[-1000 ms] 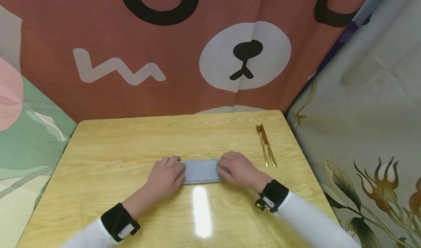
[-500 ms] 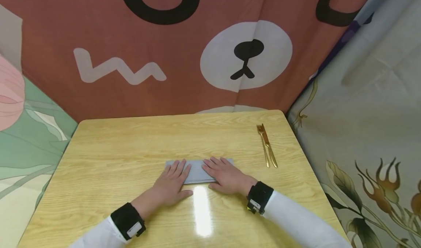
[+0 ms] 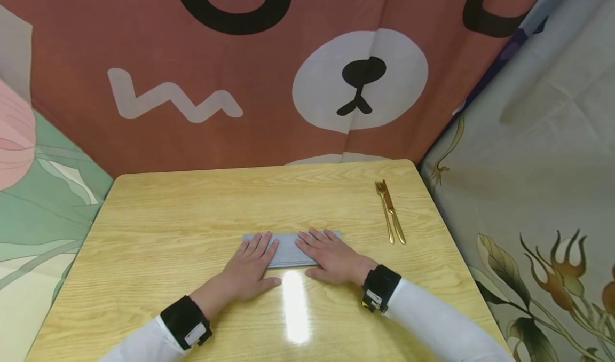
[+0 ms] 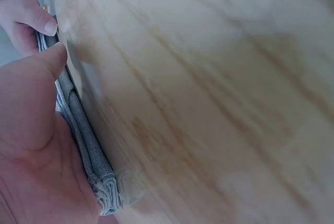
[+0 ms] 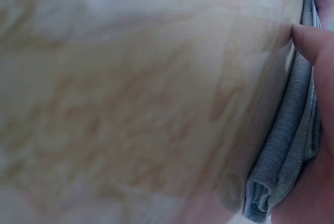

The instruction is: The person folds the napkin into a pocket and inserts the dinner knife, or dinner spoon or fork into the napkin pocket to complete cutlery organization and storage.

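A grey-blue cloth [image 3: 290,251], folded into a narrow flat strip, lies crosswise on the wooden table. My left hand [image 3: 247,268] rests flat on its left part with fingers straight and the thumb out on the tabletop. On the right part lies my right hand [image 3: 331,256], fingers extended, its thumb in front of the cloth's near edge. Several stacked layers show along the folded cloth [image 4: 83,135] in the left wrist view. In the right wrist view the cloth [image 5: 284,140] has a rounded fold at its end, beside the palm.
A gold fork [image 3: 385,212] and a gold knife [image 3: 394,212] lie side by side at the table's right. The wooden table [image 3: 158,212] reaches back to a brown curtain [image 3: 259,84] with a bear face. Patterned cloth [image 3: 543,154] hangs along the right side.
Both hands have gone from gripping the cloth's two ends to lying flat on top of it, nearer together. Over the last half second they have hardly moved.
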A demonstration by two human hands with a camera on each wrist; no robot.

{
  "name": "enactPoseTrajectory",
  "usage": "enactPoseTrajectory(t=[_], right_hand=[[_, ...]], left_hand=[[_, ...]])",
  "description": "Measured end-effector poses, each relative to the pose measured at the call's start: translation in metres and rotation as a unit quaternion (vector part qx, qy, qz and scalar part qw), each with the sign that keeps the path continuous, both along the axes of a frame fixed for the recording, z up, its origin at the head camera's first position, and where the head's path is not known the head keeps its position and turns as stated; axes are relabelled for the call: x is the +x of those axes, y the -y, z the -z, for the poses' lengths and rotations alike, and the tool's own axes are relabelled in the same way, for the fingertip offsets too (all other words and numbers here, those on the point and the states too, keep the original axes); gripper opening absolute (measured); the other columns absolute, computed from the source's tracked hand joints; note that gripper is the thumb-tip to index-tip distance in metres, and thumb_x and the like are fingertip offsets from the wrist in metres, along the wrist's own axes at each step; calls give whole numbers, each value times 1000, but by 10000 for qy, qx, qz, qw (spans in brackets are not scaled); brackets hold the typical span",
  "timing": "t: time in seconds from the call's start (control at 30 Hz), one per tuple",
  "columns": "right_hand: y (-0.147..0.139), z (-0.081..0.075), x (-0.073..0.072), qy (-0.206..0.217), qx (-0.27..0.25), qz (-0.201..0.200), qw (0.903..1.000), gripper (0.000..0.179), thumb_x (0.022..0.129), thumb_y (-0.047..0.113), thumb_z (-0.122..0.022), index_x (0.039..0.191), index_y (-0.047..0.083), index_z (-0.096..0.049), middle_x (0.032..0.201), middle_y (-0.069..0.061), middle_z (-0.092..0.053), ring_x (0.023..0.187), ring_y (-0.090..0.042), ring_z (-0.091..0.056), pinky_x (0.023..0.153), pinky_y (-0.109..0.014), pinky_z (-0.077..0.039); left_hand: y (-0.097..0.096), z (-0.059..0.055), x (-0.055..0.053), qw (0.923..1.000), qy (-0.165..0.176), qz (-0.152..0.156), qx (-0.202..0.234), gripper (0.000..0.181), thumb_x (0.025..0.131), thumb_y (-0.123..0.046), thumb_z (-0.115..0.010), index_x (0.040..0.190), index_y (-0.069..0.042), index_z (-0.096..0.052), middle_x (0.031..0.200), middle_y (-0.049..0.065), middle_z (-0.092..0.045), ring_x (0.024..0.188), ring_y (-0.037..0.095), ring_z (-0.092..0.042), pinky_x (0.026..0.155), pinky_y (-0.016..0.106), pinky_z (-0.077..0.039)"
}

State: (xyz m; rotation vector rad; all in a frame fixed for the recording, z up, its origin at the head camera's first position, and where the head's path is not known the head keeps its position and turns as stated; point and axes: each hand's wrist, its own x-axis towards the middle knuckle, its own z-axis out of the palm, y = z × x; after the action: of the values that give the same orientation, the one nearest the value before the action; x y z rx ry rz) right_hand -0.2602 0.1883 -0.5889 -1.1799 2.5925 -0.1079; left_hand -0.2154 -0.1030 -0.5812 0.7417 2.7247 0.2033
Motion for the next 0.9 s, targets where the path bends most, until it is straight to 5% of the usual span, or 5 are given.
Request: enactPoseTrajectory(t=[0.37, 0.7, 0.9], right_hand=[[-4, 3, 2, -21, -82, 20, 10000, 76, 106, 62, -37, 166, 26, -7, 175, 5, -3, 163, -24, -4, 130, -55, -10], [-21, -1, 4, 1, -181, 96, 9998, 78, 105, 62, -39, 167, 23, -11, 175, 0, -5, 163, -29, -7, 129, -58, -11], [-25, 0, 2, 3, -335, 94, 9994, 72, 107, 53, -42, 167, 22, -15, 175, -1, -10, 162, -31, -11, 129, -58, -14]], left_hand=[[3, 1, 1, 10000, 63, -6, -55, 94, 99, -70, -45, 166, -14, -11, 175, 11, 0, 163, 34, -3, 130, 58, -8], [29, 2, -3, 10000, 24, -62, 19, 93, 99, -70, -45, 166, -17, -9, 175, 6, -1, 163, 30, -3, 126, 66, -11], [48, 3, -12, 9976, -465, 270, 445, 78, 102, -51, -58, 164, -14, -27, 173, 9, -21, 160, 35, -20, 120, 68, -27]])
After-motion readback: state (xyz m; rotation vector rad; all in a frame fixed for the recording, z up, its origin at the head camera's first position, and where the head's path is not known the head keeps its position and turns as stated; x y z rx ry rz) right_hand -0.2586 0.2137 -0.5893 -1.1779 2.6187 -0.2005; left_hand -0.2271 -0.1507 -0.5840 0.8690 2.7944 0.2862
